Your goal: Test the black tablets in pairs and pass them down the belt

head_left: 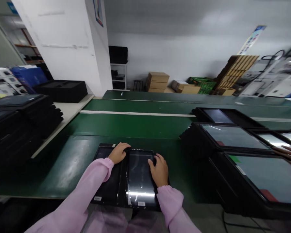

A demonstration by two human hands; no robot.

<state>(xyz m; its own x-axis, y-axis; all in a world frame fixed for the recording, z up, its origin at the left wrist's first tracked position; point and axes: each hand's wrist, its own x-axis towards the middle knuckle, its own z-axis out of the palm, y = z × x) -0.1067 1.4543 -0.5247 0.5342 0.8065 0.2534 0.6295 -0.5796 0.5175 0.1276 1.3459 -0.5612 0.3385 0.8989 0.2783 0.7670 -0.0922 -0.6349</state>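
A black tablet with a glossy dark screen (138,174) lies in a black tray (106,191) on the green bench right in front of me. My left hand (118,152) curls over the tablet's far left corner, fingers bent on its edge. My right hand (158,170) rests on the tablet's right side with its fingers bent over the far right edge. Both arms wear pink sleeves.
Stacks of black trays (21,126) stand on the left, with a black box (60,90) behind them. Several framed screens (235,136) lie to the right; another person's fingers (289,153) touch one. Green conveyor lanes (135,124) run ahead; cardboard boxes (158,81) sit by the far wall.
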